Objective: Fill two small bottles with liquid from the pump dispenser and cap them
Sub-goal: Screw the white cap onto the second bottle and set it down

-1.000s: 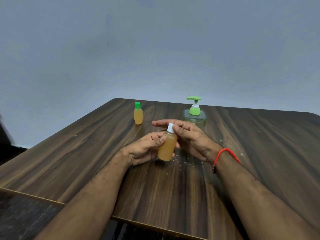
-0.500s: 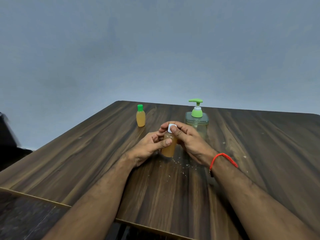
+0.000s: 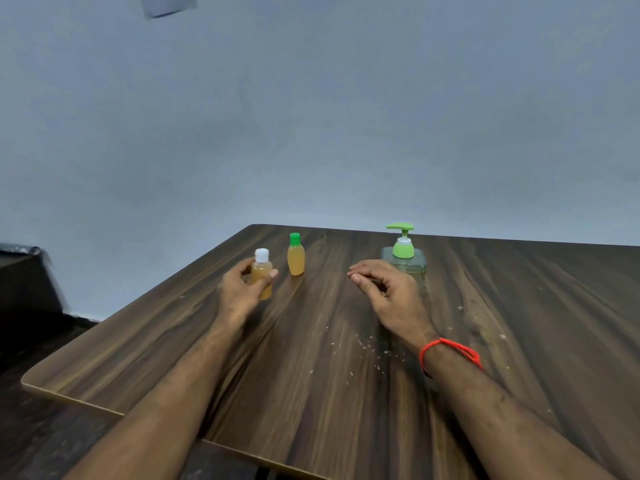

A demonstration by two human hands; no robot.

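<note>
My left hand point(image 3: 242, 289) grips a small bottle with a white cap point(image 3: 262, 271), full of amber liquid, standing upright on the dark wooden table point(image 3: 329, 358). Just right of it stands a second small amber bottle with a green cap point(image 3: 295, 254). My right hand point(image 3: 388, 289) hovers empty with relaxed fingers in front of the pump dispenser point(image 3: 403, 251), a clear square bottle with a green pump head. The hand hides the dispenser's lower front.
Small pale crumbs point(image 3: 367, 344) are scattered on the table between my forearms. The table's left edge point(image 3: 69, 393) drops to a dark floor. A grey wall stands behind the far edge. A red thread point(image 3: 450, 351) circles my right wrist.
My left hand carried the white-capped bottle left and set it beside the green-capped one. My right hand let go of the cap and drew away to the right.
</note>
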